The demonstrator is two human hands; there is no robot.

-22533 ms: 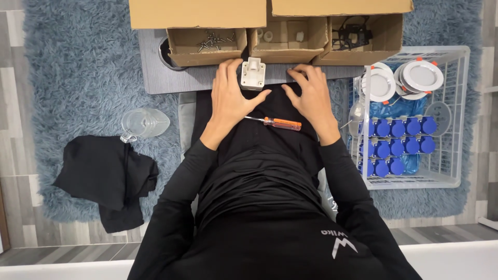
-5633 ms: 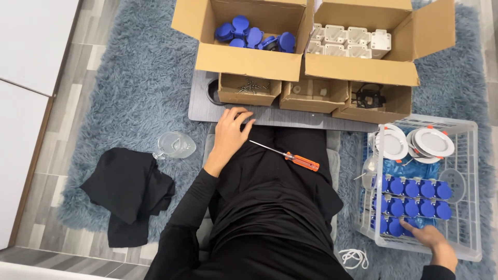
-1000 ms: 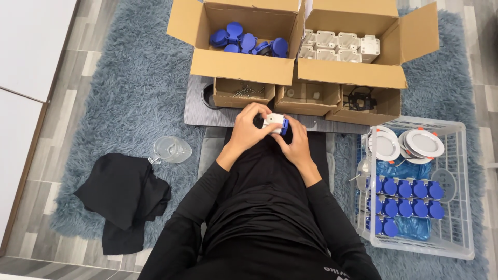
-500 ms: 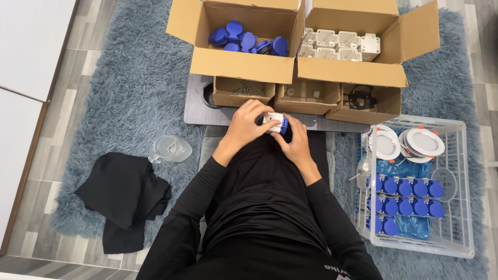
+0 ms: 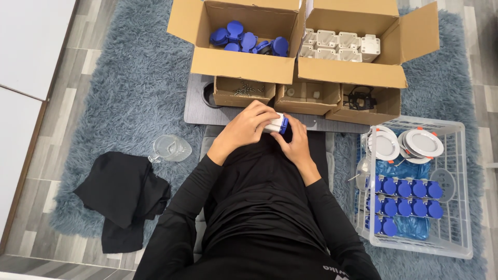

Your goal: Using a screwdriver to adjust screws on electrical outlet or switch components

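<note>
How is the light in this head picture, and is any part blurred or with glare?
Head view: soft, even light, only faint shadows beside the cardboard boxes; no strong glare, just a dull sheen on the glass cup; both hands, left and right, and the white and blue part look sharp.

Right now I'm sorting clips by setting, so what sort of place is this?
Probably a room at home used for piecework assembly: a person sits on a shaggy blue rug over grey plank flooring, with open cardboard boxes of parts and a white wire basket of finished pieces alongside.
</note>
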